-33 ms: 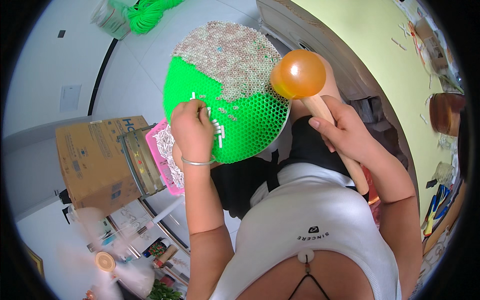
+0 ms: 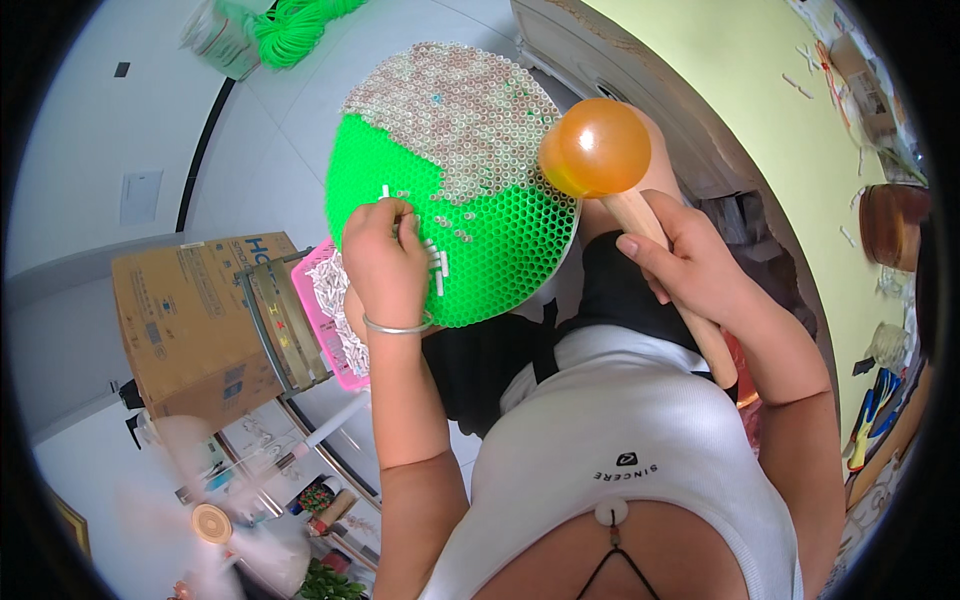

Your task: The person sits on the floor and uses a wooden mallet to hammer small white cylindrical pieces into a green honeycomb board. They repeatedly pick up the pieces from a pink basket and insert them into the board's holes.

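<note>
On my lap lies a round, bright green honeycomb board [image 2: 505, 255]. Its far part is packed with upright short tubes [image 2: 450, 105], pale with brownish ends. My left hand [image 2: 385, 250] is closed in a pinch low over the board's left half. A small white tube [image 2: 386, 191] stands at its fingertips; whether the fingers grip anything is hidden. Beside that hand, several loose white tubes [image 2: 439, 268] lie on the board. My right hand [image 2: 690, 250] is wrapped round the wooden handle of a mallet, whose round orange head [image 2: 600, 148] is over the board's right edge.
A pink basket [image 2: 318, 315] full of white tubes is left of the board, beside a cardboard box [image 2: 190, 330]. Lower left, a fan [image 2: 212, 523] spins. Green cord [image 2: 295, 32] and a clear bucket [image 2: 222, 40] are at the far left. A yellowish table [image 2: 740, 70] runs along the right.
</note>
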Action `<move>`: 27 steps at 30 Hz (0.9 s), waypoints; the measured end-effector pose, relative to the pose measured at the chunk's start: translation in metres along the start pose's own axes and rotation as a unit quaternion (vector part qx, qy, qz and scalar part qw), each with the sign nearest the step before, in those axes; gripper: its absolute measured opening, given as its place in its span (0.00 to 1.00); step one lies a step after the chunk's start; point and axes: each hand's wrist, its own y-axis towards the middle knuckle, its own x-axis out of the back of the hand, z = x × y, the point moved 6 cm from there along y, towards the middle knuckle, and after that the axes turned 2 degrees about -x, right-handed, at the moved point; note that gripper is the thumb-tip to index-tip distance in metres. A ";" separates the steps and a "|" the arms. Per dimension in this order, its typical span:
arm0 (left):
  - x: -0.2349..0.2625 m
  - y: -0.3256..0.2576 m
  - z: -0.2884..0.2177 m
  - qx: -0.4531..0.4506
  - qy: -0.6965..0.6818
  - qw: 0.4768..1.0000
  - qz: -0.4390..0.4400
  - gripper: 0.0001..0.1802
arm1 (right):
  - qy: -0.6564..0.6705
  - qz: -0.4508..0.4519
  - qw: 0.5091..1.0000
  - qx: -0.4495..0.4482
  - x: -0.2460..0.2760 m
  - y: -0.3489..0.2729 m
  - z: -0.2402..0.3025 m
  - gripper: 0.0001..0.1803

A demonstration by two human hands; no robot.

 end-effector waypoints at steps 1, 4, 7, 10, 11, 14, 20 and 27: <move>0.001 0.001 -0.007 0.012 -0.026 1.000 -0.003 0.03 | 0.002 0.002 1.000 0.000 0.001 0.000 -0.001 0.18; -0.007 -0.002 -0.019 0.086 -0.182 0.980 0.000 0.05 | 0.004 0.004 1.000 0.001 0.003 0.002 -0.005 0.18; -0.025 -0.003 -0.049 0.069 -0.296 0.952 0.018 0.06 | 0.001 0.002 1.000 0.006 0.003 0.002 -0.007 0.18; -0.038 0.001 -0.072 -0.032 -0.270 0.962 -0.003 0.06 | 0.005 0.007 1.000 0.008 0.002 0.001 -0.006 0.18; -0.040 0.001 -0.077 -0.072 -0.245 0.967 -0.015 0.06 | 0.009 0.008 1.000 0.006 0.002 0.001 -0.006 0.18; -0.043 0.001 -0.081 -0.075 -0.213 0.974 -0.008 0.06 | 0.016 0.013 1.000 -0.007 0.001 0.002 -0.006 0.14; -0.044 -0.001 -0.085 -0.097 -0.201 0.975 -0.019 0.07 | 0.006 0.013 1.000 0.011 0.004 0.003 -0.008 0.19; -0.046 0.002 -0.094 -0.170 -0.141 0.975 -0.022 0.07 | 0.002 0.012 1.000 0.008 0.003 0.003 -0.008 0.19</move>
